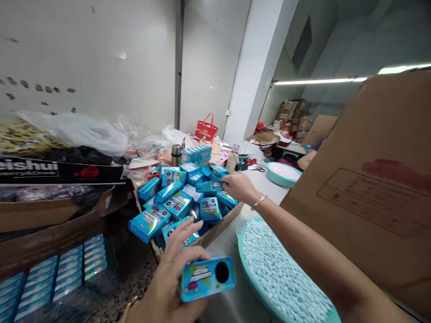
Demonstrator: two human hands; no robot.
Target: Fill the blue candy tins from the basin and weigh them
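Held low in the centre, my left hand point(173, 273) grips a blue tin point(198, 282) with a round black spot on its end. My right hand point(240, 186), with a bracelet at the wrist, reaches to the pile and pinches the end of another blue tin point(210, 186). Many more blue tins point(178, 204) lie jumbled in an open cardboard box point(222, 226). Beneath my right forearm sits a turquoise basin point(247, 269) filled with small pale blue pieces point(279, 269).
A large cardboard box point(373, 193) rises at the right. Behind are a steel flask point(176, 155), scissors point(257, 168), a second basin point(283, 181) and a red bag point(206, 131). Packed blue tins point(69, 273) fill a carton at lower left. Part of another person's arm point(307, 158) shows.
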